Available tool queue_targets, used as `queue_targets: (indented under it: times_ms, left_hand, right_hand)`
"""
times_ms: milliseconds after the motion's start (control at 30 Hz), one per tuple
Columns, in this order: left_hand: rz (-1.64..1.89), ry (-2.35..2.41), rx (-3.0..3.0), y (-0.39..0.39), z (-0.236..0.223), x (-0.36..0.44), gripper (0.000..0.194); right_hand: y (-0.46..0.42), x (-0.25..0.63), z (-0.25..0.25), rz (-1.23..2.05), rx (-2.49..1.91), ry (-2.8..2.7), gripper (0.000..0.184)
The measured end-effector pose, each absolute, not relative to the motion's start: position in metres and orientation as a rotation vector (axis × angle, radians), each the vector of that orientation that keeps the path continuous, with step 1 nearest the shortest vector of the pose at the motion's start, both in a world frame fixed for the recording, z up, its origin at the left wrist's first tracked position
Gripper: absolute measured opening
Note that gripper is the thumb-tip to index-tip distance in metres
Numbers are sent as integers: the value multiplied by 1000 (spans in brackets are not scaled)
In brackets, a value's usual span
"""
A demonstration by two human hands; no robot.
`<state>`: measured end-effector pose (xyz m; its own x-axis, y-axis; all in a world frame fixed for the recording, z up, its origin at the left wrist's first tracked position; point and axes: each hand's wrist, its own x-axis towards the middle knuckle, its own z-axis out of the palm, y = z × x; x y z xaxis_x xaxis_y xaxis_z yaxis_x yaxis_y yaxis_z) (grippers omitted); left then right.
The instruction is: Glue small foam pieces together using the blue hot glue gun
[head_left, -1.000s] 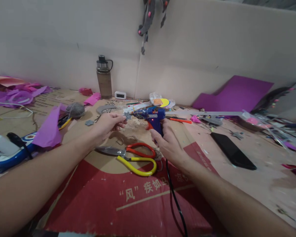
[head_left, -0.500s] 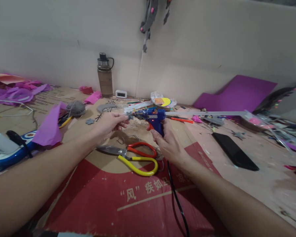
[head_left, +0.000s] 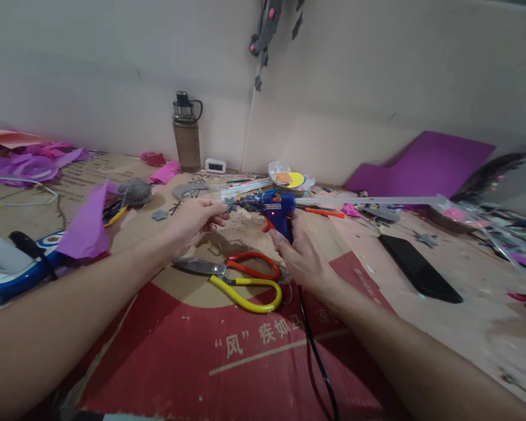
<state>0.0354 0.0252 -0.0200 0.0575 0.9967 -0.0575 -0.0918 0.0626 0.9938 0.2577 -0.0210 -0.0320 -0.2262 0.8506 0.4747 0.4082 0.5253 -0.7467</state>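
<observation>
My right hand [head_left: 304, 251] is wrapped round the handle of a blue hot glue gun [head_left: 279, 221], whose nozzle points left. A long clear glue stick [head_left: 368, 200] sticks out of its back, and a small red light glows on its side. My left hand [head_left: 201, 221] is closed in a pinch on a small grey piece [head_left: 231, 204] at the nozzle tip; its exact shape is too small to make out. Below both hands lie scissors [head_left: 245, 282] with one red and one yellow handle. A grey felt scrap [head_left: 160, 215] rests left of my left hand.
A black phone [head_left: 418, 268] lies on the right. Behind stand a water bottle [head_left: 186, 134] and a small white digital display [head_left: 215, 166]. Grey yarn [head_left: 134, 193] and purple paper [head_left: 87, 228] are on the left. The gun's black cord [head_left: 316, 356] crosses the red cardboard [head_left: 170, 351].
Both hands and the glue gun keep nearly the same position, with the nozzle still at the grey piece. The view has shifted very slightly.
</observation>
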Motion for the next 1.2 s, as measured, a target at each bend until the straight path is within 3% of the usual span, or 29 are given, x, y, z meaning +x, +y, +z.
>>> queue_targets:
  times_ms: [1200]
  left_hand:
    - [1148,1164,1131,22,-14,39,13]
  right_hand:
    - [-23,258,-32,472,-1105,-1877,24]
